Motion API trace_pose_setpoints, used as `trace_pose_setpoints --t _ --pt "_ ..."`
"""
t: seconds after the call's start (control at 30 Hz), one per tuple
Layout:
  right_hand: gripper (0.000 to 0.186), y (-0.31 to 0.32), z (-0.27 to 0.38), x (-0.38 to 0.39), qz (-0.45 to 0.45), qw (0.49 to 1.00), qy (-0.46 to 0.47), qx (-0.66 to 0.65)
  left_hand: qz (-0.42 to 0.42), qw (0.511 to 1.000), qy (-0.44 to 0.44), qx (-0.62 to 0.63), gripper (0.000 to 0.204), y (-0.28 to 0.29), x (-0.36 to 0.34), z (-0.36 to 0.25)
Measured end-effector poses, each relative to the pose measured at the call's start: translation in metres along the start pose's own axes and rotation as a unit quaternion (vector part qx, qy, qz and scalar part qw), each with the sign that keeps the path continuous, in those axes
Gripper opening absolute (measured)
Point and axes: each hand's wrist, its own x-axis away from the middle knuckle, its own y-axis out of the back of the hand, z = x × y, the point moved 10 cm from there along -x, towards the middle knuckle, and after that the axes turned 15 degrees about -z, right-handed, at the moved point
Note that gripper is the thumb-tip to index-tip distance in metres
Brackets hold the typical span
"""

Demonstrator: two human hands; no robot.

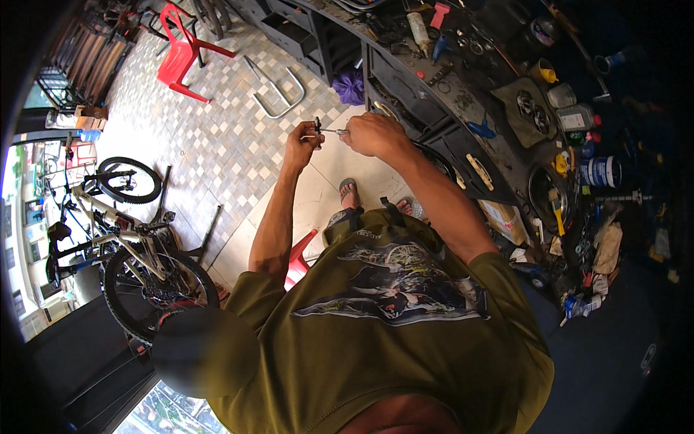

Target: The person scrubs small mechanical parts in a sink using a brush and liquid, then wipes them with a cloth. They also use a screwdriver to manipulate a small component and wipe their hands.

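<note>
Above the tiled floor (217,145), just off the cluttered worktop (491,101), both hands met around a thin metal tool (331,131). Left hand (302,143) had its fingers pinched on a small dark part (316,125) at the tool's tip. Right hand (372,134) was closed around the tool's other end.

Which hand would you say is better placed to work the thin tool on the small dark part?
Probably the right. The right hand grips the thin metal tool, its tip at the small dark part, which the left hand pinches and steadies.
</note>
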Motion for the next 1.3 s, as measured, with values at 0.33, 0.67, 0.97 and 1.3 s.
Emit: trace_pose_setpoints --t 0.33,0.67,0.97,1.3 --pt "0.036 0.004 0.002 0.002 0.004 1.000 0.000 0.005 0.015 0.993 0.068 0.100 0.036 -0.003 -0.002 0.017" --pt "0.037 0.007 -0.003 0.001 0.002 1.000 -0.002 0.000 0.040 0.980 0.115 0.158 0.037 -0.014 0.007 0.004" --pt "0.036 0.012 -0.017 0.004 -0.027 1.000 -0.014 -0.008 0.032 0.982 0.108 0.148 0.035 -0.024 -0.001 0.005" --pt "0.037 0.023 -0.036 0.009 -0.060 0.998 -0.029 -0.008 0.065 0.984 0.111 0.125 0.035 -0.052 -0.002 0.003"
